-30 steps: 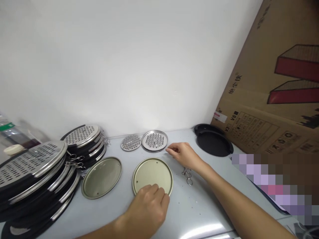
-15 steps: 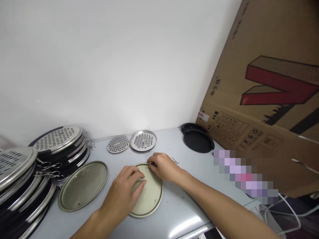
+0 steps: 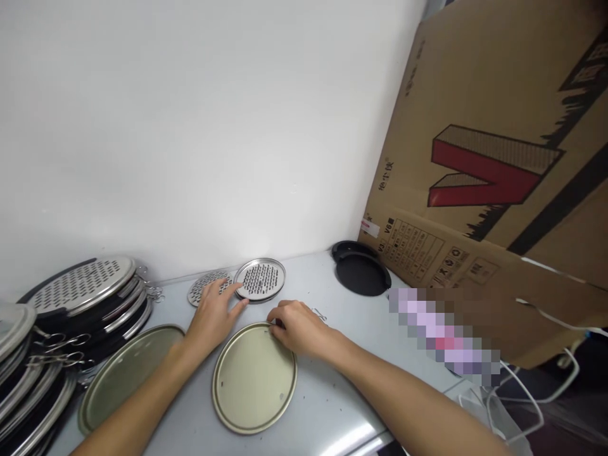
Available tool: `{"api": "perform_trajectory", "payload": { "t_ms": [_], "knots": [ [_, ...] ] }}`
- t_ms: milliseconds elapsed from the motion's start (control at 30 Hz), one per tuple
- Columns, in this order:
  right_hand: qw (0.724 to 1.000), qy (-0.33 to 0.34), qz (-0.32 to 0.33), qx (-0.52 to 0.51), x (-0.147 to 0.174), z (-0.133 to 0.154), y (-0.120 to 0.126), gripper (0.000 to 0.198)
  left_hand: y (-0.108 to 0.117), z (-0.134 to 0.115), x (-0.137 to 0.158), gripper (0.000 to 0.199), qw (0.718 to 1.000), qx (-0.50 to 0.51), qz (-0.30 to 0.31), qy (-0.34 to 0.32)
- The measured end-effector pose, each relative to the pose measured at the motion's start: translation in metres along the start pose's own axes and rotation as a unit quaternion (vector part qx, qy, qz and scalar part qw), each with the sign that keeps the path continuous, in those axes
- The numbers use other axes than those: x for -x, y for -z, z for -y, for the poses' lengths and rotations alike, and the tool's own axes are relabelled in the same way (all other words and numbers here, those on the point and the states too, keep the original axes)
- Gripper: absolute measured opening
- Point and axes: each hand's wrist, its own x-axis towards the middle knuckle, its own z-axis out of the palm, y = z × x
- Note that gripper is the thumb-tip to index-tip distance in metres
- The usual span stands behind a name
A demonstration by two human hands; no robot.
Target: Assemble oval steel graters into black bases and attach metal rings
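Observation:
A round pale-gold metal tray (image 3: pixel 254 380) with a raised rim and small holes lies flat on the table in front of me. My right hand (image 3: pixel 300 328) is closed at its far right rim, thumb and fingers pinched there; the fingertips are partly hidden. My left hand (image 3: pixel 213 315) stretches forward, fingers apart and holding nothing, over the near edge of a perforated metal disc (image 3: pixel 198 291). Just right of its fingertips sits a rimmed perforated grater plate (image 3: pixel 260 278). Under my left forearm, a second gold tray (image 3: pixel 123 373) is partly covered.
Stacked grater plates with black edges (image 3: pixel 80 285) stand at the left, wire clips (image 3: pixel 59 358) hanging off them. Black round trays (image 3: pixel 363 273) lie at the back right before a large cardboard box (image 3: pixel 451 253). A small wire clip (image 3: pixel 319 314) lies beyond my right hand.
My left hand has left the gold tray and moved forward and left to the perforated discs. My right hand stays at the tray's rim. The view has shifted slightly.

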Motion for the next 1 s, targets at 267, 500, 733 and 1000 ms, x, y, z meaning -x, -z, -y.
{"api": "perform_trajectory", "payload": {
  "t_ms": [267,500,733,1000],
  "knots": [
    [0.998,-0.058,-0.030,-0.014,-0.008,-0.033,0.032,0.028,-0.011,-0.006,0.008,0.033,0.999,-0.022,0.026,0.000],
    [0.988,-0.157,0.004,0.010,-0.008,-0.090,0.066,0.022,-0.011,-0.007,0.013,0.035,0.999,-0.028,0.030,0.005],
    [0.988,-0.130,0.087,0.000,-0.007,-0.072,0.054,0.021,-0.014,-0.008,0.015,0.037,0.999,-0.039,0.027,0.000],
    [0.986,-0.130,0.107,-0.001,-0.007,-0.064,0.050,0.031,-0.013,-0.009,0.016,0.036,0.998,-0.053,0.027,-0.005]
  ]
}}
